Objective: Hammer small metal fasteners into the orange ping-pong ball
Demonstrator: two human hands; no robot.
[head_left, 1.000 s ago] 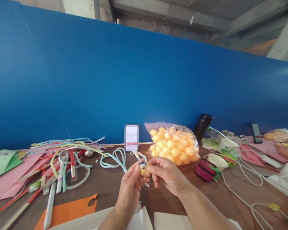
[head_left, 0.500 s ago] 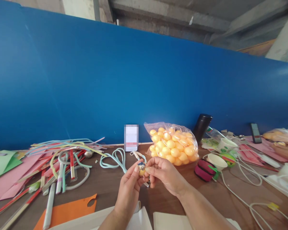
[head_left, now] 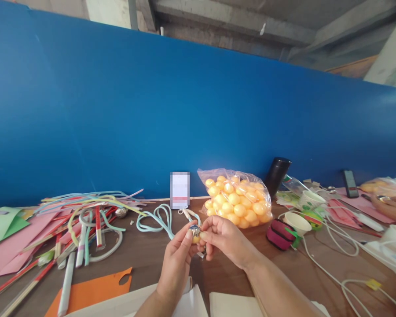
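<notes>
One ball (head_left: 195, 234) sits between my left hand (head_left: 178, 252) and my right hand (head_left: 222, 240), raised over the near part of the table (head_left: 224, 274). My grip is a pinch from both sides: left thumb and fingers clasp its left side, right thumb and forefinger are pressed together at its right edge. Neither hand is nearer, as both touch it. Its silver part faces up and far, its yellow part down and near; it looks round, so I cannot make out a long axis. The undersides of my fingers are hidden from me

Far and right of my grip, well apart from the ball, lies the bag (head_left: 214, 175), clear plastic and bulging with yellow balls (head_left: 239, 210). Just right of it is the purse (head_left: 279, 234); I cannot see inside. Beside that, the near cup (head_left: 297, 225) has its mouth up, and the far cup (head_left: 310, 200) is a little behind it; what they hold I cannot tell. At the far right, another person's hand (head_left: 394, 211) is by a second bag (head_left: 371, 187), also with yellow things in it. To my left, a silver ball (head_left: 121, 212) lies at the right edge of the heap of sticks (head_left: 98, 226)
</notes>
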